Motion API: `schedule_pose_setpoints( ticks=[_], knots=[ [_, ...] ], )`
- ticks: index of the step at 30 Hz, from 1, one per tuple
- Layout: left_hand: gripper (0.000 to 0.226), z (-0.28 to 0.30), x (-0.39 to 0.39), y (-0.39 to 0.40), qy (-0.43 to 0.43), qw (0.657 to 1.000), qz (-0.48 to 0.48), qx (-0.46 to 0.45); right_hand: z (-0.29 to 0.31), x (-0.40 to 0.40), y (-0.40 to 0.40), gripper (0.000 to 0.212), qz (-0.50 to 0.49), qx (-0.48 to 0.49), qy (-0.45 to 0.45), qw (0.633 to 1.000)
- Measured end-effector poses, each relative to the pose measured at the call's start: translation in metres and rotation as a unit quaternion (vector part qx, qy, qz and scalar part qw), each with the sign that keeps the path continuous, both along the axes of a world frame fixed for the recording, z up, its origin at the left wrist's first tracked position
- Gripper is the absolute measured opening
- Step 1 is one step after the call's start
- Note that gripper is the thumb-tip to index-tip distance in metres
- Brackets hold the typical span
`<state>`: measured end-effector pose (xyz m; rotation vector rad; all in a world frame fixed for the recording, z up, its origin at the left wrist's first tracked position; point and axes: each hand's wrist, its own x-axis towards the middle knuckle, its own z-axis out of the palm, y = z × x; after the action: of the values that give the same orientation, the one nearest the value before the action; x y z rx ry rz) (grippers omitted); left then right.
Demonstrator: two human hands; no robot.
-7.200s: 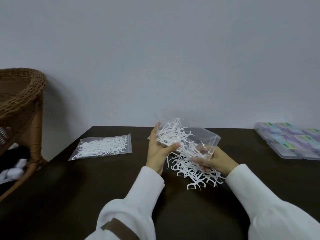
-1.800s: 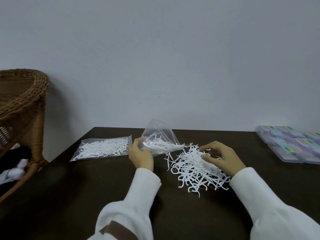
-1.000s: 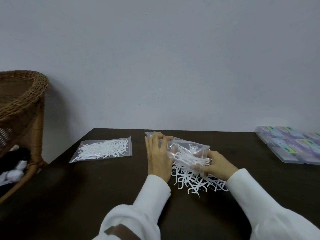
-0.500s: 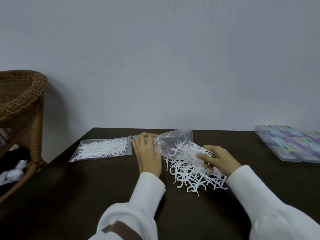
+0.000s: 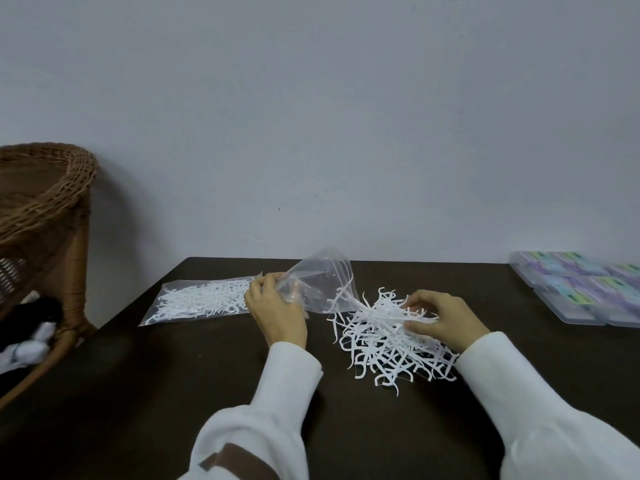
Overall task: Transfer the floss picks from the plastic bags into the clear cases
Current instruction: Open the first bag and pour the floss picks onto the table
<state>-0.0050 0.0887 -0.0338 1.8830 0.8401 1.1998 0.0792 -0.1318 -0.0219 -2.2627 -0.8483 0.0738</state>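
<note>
Since half a second ago the clear crumpled plastic bag (image 5: 313, 289), gripped by the left hand (image 5: 277, 313), has lifted nearly empty, mouth facing right, long axis left-right, while the right hand (image 5: 443, 318) pinches white floss picks (image 5: 381, 341) heaped on the dark surface (image 5: 173, 375); casing comes next.

Bare stretches of the dark brown tabletop (image 5: 194, 382) are lying open at the near left and between the loose heap of white floss picks (image 5: 388, 337) and the clear lidded plastic cases (image 5: 568, 289) at far right. The flat full plastic bag of picks (image 5: 201, 299) is taking up the far left corner, while a woven wicker basket (image 5: 45, 202) is standing off the table's left edge.
</note>
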Motion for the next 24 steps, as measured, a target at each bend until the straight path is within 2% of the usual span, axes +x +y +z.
schedule_pose_setpoints(
  ticks=[5,8,11,14,17,24],
  knots=[
    [0.038,0.006,-0.002,-0.006,-0.011,1.000,-0.001,-0.026,0.001,-0.003,0.002,0.048,-0.002,0.023,-0.045,0.999],
    [0.031,0.007,-0.001,-0.010,-0.026,0.999,-0.010,-0.026,0.004,-0.008,0.004,0.055,0.026,0.035,-0.050,0.998],
    [0.021,0.007,0.000,-0.011,-0.042,0.998,-0.020,-0.033,0.004,-0.013,0.008,0.047,0.051,0.055,-0.055,0.996],
    [0.029,0.005,0.002,-0.010,-0.038,0.998,-0.021,-0.040,0.006,-0.018,0.011,0.038,0.070,0.080,-0.024,0.994],
    [0.023,0.002,0.003,-0.014,-0.048,0.998,-0.026,-0.026,0.004,-0.021,0.015,0.030,0.089,0.114,-0.015,0.989],
    [0.019,0.000,0.006,-0.022,-0.053,0.998,-0.045,-0.009,0.001,-0.020,0.018,0.016,0.054,0.183,-0.047,0.980]
  ],
)
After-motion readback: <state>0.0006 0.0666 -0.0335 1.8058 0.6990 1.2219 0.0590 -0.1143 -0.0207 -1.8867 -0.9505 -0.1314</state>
